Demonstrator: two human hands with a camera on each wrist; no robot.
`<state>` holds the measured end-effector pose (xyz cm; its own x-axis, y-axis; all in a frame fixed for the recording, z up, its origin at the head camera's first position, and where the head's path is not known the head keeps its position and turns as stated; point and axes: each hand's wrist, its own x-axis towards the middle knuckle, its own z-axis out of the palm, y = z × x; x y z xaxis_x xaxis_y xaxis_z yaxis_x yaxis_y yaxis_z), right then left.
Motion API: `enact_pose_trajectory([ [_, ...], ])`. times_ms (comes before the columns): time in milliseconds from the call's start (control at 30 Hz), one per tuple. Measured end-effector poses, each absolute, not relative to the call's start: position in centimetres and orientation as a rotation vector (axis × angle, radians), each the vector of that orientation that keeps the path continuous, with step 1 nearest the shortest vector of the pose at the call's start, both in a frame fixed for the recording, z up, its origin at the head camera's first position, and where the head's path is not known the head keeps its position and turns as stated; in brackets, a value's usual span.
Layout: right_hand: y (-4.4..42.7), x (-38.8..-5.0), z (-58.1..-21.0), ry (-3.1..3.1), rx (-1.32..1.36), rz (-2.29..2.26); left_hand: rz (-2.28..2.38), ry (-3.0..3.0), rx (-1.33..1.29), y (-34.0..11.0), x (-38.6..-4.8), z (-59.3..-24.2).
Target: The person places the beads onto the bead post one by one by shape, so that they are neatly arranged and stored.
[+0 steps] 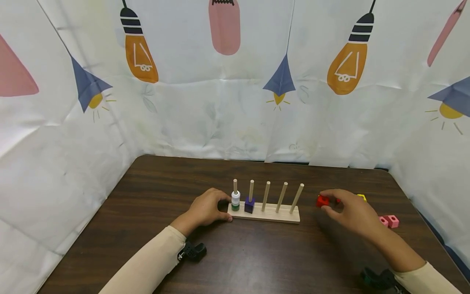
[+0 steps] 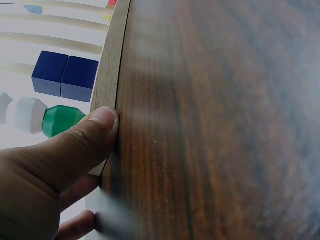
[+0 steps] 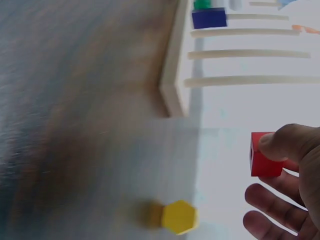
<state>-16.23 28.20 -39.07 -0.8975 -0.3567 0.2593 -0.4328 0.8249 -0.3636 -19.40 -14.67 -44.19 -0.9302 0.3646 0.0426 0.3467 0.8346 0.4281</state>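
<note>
A wooden peg board (image 1: 273, 213) with several upright pegs stands on the table. My left hand (image 1: 207, 208) grips its left end, thumb along the front edge in the left wrist view. On the leftmost peg, white beads (image 1: 236, 197) sit above a green bead (image 2: 63, 120). Two dark purple cubes (image 2: 65, 76) are stacked on the second peg; the other pegs are bare. Right of the board, my right hand (image 1: 354, 212) pinches a red cube bead (image 3: 265, 156) between thumb and finger. A hole shows in one of the cube's faces.
Two pink cube beads (image 1: 392, 221) lie right of my right hand. A yellow six-sided bead (image 3: 179, 217) rests on the table near that hand. Another small red piece (image 1: 338, 200) is partly hidden behind the fingers. A printed cloth (image 1: 220, 122) hangs behind the table.
</note>
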Motion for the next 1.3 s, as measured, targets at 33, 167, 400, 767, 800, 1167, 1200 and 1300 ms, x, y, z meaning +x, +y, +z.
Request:
enact_pose_trajectory([
  [33, 28.1, -16.2, -38.7, -2.813, 0.618, 0.629, 0.683, 2.968, 0.569, -14.7, -19.4, -44.2],
  [167, 27.9, -15.9, -37.7, -2.752, 0.652, 0.632, 0.678, 2.973, 0.568, -14.8, -19.3, -44.2],
  [400, 27.4, -16.0, -36.4, -2.672, 0.714, 0.687, 0.676, 2.977, 0.566, -14.9, -19.3, -44.2],
  [767, 26.6, -16.1, -34.7, -2.592, 0.804, 0.712, 0.669, 2.983, 0.585, -14.9, -19.5, -44.5],
  [800, 26.6, -16.1, -34.5, -2.588, 0.812, 0.708, 0.671, 2.983, 0.584, -14.9, -19.5, -44.5],
  [1167, 25.8, -16.5, -33.2, -2.500, 0.938, 0.741, 0.677, 2.974, 0.599, -14.9, -19.6, -44.4],
  [1200, 25.7, -16.5, -33.2, -2.493, 0.944, 0.738, 0.675, 2.974, 0.600, -14.8, -19.6, -44.4],
  [1300, 25.4, -16.7, -33.0, -2.479, 0.960, 0.728, 0.675, 2.975, 0.599, -14.8, -19.6, -44.4],
])
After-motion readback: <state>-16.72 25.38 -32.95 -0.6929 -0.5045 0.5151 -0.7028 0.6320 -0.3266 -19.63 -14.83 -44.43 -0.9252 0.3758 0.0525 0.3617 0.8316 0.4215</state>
